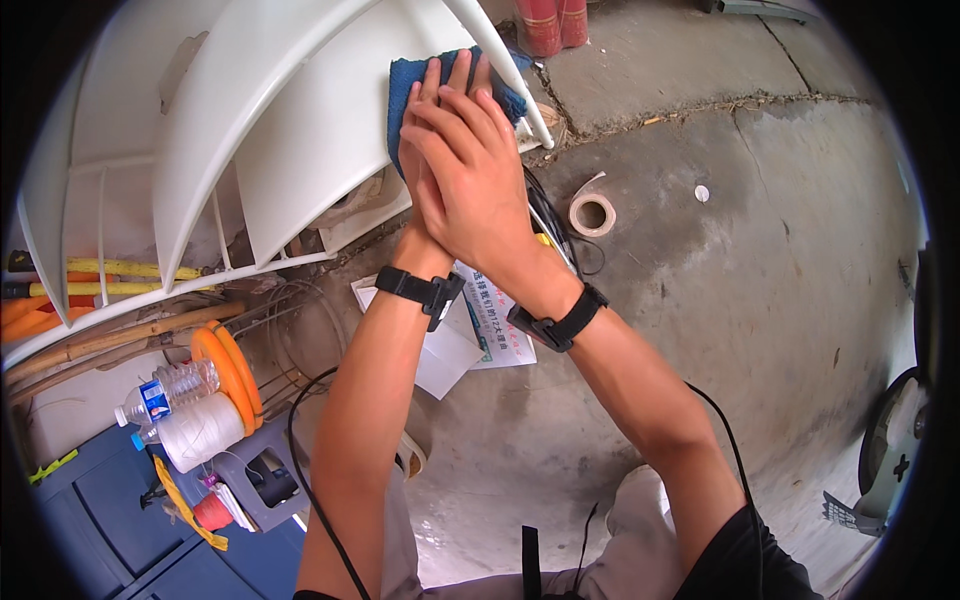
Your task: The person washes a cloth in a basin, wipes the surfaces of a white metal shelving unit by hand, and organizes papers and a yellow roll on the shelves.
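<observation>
A folded blue cloth (401, 88) lies against a broad curved panel of a white slatted structure (310, 125), close to its right-hand rail. Flat on the cloth is my left hand (411, 168), its fingers stretched out and their tips showing past the other hand. My right hand (470, 175) rests across the back of the left one, fingers extended and slightly spread. Together the two hands press on the cloth, and much of the left hand is hidden beneath the right. Each wrist wears a black strap.
Printed leaflets (505, 325) lie on the concrete floor below my wrists. Beside them are black cables (565, 225) and a tape roll (592, 215). Red cylinders (540, 25) stand at the far side. A thread spool (205, 430) and plastic bottle (175, 390) sit left, above blue drawers (120, 520).
</observation>
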`<state>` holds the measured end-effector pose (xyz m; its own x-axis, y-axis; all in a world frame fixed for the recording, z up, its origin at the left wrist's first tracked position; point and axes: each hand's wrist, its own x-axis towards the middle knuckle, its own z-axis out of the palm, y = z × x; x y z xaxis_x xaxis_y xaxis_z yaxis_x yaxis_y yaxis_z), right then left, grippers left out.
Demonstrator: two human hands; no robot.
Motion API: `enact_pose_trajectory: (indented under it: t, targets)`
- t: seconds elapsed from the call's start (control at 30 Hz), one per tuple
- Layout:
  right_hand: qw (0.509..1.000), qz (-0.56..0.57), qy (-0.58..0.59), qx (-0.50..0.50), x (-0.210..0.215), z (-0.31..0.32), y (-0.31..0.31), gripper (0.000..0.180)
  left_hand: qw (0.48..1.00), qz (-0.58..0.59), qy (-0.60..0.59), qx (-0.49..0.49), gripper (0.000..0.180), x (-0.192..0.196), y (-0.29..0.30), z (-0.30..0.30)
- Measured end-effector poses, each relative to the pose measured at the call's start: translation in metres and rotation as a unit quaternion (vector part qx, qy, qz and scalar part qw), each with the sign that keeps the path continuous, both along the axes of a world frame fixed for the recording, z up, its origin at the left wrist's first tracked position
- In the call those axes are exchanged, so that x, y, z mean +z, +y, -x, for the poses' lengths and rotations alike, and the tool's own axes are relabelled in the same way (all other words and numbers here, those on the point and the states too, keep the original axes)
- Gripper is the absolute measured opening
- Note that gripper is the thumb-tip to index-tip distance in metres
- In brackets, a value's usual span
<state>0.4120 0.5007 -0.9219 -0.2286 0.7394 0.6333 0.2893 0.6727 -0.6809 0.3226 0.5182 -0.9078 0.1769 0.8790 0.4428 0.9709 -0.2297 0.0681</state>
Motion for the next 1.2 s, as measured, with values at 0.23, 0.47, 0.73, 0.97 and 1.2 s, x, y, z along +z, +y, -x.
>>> enact_pose_trajectory:
  t: [0.23, 0.47, 0.73, 0.97, 1.2]
  targets:
    - [0.996, -0.030, -0.051, 0.073, -0.007, 0.016, -0.037, 0.048, 0.999, 0.033, -0.001, 0.034, 0.068, 0.001, -0.038, 0.029]
    - [0.995, 0.016, -0.023, 0.095, 0.007, 0.012, -0.031, 0.045, 0.999, 0.020, -0.002, 0.041, 0.066, -0.004, -0.037, 0.022]
    - [0.990, -0.041, -0.124, -0.045, 0.038, 0.013, 0.004, 0.049, 1.000, -0.028, -0.007, 0.011, 0.064, 0.005, -0.020, 0.025]
    - [0.981, -0.061, -0.186, -0.007, 0.041, 0.042, -0.010, 0.056, 0.998, -0.057, -0.014, 0.021, 0.063, 0.008, -0.039, 0.074]
    - [0.960, -0.120, -0.254, 0.015, 0.039, 0.079, -0.016, 0.065, 0.992, -0.074, -0.098, 0.024, 0.066, 0.018, -0.074, 0.125]
